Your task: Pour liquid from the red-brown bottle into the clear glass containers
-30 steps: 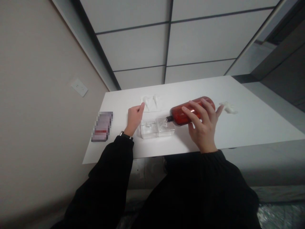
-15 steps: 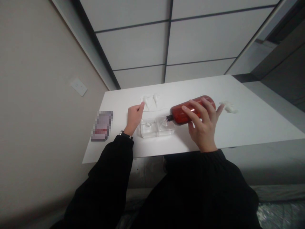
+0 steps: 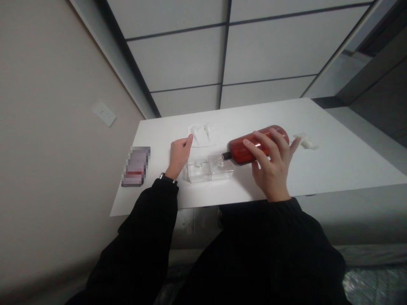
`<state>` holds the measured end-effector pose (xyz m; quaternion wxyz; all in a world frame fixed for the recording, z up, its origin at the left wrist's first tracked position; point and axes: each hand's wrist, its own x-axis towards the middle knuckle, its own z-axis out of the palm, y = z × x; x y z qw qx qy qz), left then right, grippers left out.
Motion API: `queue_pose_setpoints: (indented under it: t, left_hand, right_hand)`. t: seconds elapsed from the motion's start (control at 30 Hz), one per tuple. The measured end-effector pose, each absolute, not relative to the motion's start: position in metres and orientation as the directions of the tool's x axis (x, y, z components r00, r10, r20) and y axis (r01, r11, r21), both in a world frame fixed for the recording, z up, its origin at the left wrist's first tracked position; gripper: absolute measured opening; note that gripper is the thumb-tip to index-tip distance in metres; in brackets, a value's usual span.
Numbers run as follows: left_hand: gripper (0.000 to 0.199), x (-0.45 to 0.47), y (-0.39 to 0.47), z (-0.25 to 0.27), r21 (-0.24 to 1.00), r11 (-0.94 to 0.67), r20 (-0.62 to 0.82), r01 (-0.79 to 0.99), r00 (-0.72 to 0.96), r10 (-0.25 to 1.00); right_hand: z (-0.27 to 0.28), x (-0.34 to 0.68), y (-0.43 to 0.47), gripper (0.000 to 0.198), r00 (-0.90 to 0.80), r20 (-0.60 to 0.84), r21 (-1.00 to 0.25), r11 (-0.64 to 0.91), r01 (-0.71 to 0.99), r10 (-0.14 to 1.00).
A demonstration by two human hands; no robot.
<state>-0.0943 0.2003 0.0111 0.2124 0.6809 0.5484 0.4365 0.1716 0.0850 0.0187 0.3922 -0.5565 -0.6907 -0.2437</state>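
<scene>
My right hand is closed around a reddish-brown bottle, tilted nearly onto its side with its black neck pointing left. The neck's mouth is right over the right half of a clear plastic box. Whether liquid is flowing out, I cannot make out. The box's left half looks just as transparent, with a small rounded shape inside. At the box's left rear corner, my left hand is closed with the thumb up, and its curled fingers hide whatever they may hold.
Behind the box lies a white tissue with white crumpled bits on it. Another crumpled tissue rests right of the bottle. A blurred-out flat object lies at the left of the white table. A wall with a socket borders the left side.
The bottle and right hand have shifted very slightly to the right, with the neck still over the box. The left hand stays where it was.
</scene>
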Motion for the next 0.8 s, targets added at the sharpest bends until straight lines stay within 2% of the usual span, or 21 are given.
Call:
queue_pose_setpoints:
  t: [0.3,0.43,0.6,0.8]
  left_hand:
    - [0.058,-0.0946,0.2016,0.0094,0.77,-0.295,0.351,0.565,0.012,0.936]
    - [0.057,-0.0943,0.2009,0.0102,0.771,-0.298,0.35,0.563,0.017,0.937]
    - [0.056,-0.0935,0.1999,0.012,0.766,-0.306,0.357,0.566,0.022,0.934]
    - [0.056,-0.0931,0.1996,0.0126,0.764,-0.308,0.357,0.567,0.026,0.934]
  right_hand:
    - [0.0196,0.1711,0.0853,0.064,-0.077,0.832,-0.11,0.301,0.947,0.549]
    - [0.0202,0.1708,0.0851,0.061,-0.062,0.803,-0.107,0.245,0.964,0.593]
    - [0.021,0.1702,0.0847,0.058,-0.06,0.803,-0.11,0.245,0.963,0.593]
    - [0.0205,0.1703,0.0843,0.067,-0.026,0.77,-0.168,0.242,0.956,0.637]
